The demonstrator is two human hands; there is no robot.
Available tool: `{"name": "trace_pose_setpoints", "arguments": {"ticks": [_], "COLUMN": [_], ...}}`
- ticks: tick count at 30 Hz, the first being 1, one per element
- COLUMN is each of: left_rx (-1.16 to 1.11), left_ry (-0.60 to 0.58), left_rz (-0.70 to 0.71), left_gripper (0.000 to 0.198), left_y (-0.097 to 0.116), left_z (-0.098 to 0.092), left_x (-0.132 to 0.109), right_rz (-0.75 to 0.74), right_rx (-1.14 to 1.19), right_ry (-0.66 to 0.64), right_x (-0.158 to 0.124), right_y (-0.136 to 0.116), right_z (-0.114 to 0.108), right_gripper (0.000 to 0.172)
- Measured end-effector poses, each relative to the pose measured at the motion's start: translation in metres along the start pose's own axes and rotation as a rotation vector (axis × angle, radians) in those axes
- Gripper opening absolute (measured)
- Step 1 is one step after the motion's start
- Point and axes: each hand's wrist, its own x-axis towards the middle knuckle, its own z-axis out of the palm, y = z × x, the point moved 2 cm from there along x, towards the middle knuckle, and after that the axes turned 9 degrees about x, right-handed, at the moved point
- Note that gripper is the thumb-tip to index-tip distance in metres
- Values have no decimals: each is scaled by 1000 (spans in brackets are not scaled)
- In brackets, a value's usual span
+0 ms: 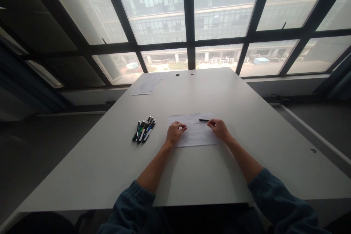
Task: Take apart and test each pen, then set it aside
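A slender rod (199,123) is pinched at its right end between the thumb and fingers of the right hand (218,128), its other end pointing left over a white sheet of paper (196,139). Just beyond it, a black pen-shaped piece (203,120) lies on the sheet, its right end close to the right hand's fingertips. The left hand (174,134) rests over the left part of the sheet, thumb and forefinger curved toward each other; whether they grip something small, I cannot tell. Both forearms come in from the near side, in blue-grey sleeves (133,204) pushed up below the elbows.

Left of the sheet, well apart from it, a loose bunch of pens (143,131) lies on the white table (109,175), mostly black with green, blue and white parts. At the table's far left lie some printed sheets (145,87); two small round fittings (177,75) sit near the far edge. Beyond stands a dark-framed window (189,18), with dark curtains (24,76) at far left and right.
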Motion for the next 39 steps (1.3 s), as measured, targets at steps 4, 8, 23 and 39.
{"name": "trace_pose_setpoints", "arguments": {"ticks": [4,8,23,39], "left_rx": [-3,-7,-28,52], "left_ry": [3,-8,24,-110], "left_rz": [32,82,310,243], "left_gripper": [9,10,15,19], "left_y": [4,9,46,45], "left_z": [2,4,12,14], "left_x": [-1,-2,-9,-7], "right_rz": [-24,-39,-252,-195], "right_rx": [-121,-224,72,83], "right_ry": [2,-27,-136,-119], "right_x": [-1,-4,-19,-17], "right_y": [3,4,-38,-33], "right_z": [1,0,25,30], "right_gripper": [11,7,12,15]}}
